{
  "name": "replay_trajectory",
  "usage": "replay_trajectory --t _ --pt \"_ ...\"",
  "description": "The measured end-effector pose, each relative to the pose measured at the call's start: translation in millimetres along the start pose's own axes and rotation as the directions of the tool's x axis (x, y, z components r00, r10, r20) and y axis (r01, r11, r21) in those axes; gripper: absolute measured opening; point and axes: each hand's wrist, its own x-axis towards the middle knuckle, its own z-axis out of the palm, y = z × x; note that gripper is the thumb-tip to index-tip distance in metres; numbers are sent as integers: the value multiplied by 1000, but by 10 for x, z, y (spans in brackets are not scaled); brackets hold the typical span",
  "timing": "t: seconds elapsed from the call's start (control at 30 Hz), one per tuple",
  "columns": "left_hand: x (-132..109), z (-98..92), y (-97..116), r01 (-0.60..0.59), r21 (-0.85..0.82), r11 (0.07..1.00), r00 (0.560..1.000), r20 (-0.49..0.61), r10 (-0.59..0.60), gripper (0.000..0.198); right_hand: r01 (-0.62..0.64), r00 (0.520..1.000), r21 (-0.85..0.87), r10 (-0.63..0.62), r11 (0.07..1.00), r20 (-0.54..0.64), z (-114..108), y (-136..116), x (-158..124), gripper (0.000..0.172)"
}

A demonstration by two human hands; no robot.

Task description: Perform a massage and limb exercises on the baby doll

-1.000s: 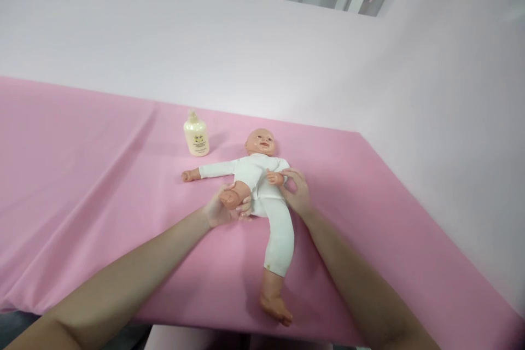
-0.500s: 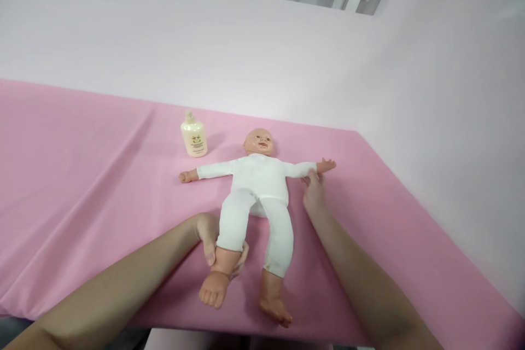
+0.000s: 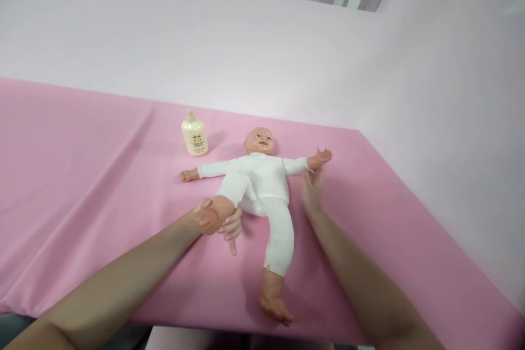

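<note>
A baby doll [image 3: 268, 175] in a white outfit lies on its back, head away from me, arms spread. My left hand [image 3: 229, 224] is wrapped around its lower leg [image 3: 223, 209] on the left side, which is bent up towards the body and hides part of my palm. The doll's other leg [image 3: 279, 240] lies stretched out towards me. At the doll's right-side arm, my right hand [image 3: 312, 188] has its fingers closed at the sleeve cuff, slightly blurred, and the small hand [image 3: 324, 157] sticks out above it.
A cream-coloured lotion bottle [image 3: 194, 135] stands upright left of the doll's head. Pink cloth [image 3: 102, 175] with a fold on the left covers the table. White walls [image 3: 184, 49] rise behind and on the right.
My left hand has pushed the doll's leg up and away from me, bending it. The right-side doll arm has shifted slightly inward and its hand has tilted up.
</note>
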Motion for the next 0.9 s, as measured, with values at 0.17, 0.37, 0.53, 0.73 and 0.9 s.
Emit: replay_trajectory --t 0.17,0.37,0.53,0.73,0.9 --pt "18 160 142 -34 42 999 991 133 28 58 197 962 -99 -173 975 211 75 -73 -128 52" --pt "85 280 179 -153 -72 986 984 -105 145 48 473 839 -240 -351 847 416 73 -215 -191 35" --pt "123 234 168 -139 -33 990 985 -106 135 46 568 753 -294 -341 768 563 114 -280 -197 29" --pt "99 119 107 -4 136 991 998 69 -5 54 463 834 -258 -317 848 452 105 -211 -188 30" --pt "50 80 -36 90 342 935 928 312 -203 57 167 965 -86 -145 982 217 87 -52 -85 51"
